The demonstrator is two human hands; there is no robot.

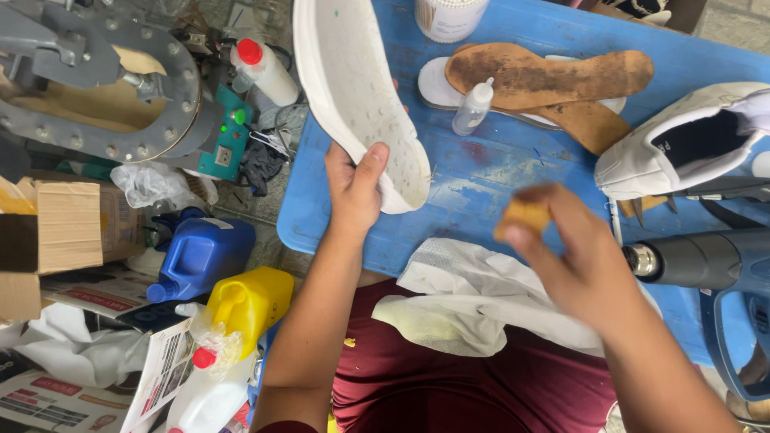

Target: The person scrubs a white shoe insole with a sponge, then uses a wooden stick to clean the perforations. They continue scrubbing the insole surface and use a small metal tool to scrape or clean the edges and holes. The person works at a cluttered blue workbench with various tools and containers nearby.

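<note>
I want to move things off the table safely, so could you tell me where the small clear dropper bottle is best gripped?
Grip the small clear dropper bottle around its rounded body, below the narrow white nozzle, with the fingers coming from the bare blue table side. It stands close against the brown insoles, so the far side looks crowded.

The white shoe sole (357,88) is held up over the near-left part of the blue table, gripped at its lower, rounded end. It stands on a slant, running from that end up and away to the top edge of the view, its broad face turned toward the camera. The face is off-white, marked with small dimples and faint specks. The small tan block (523,216), blurred, is pinched at the fingertips, near the sole's lower end but apart from it.
</note>
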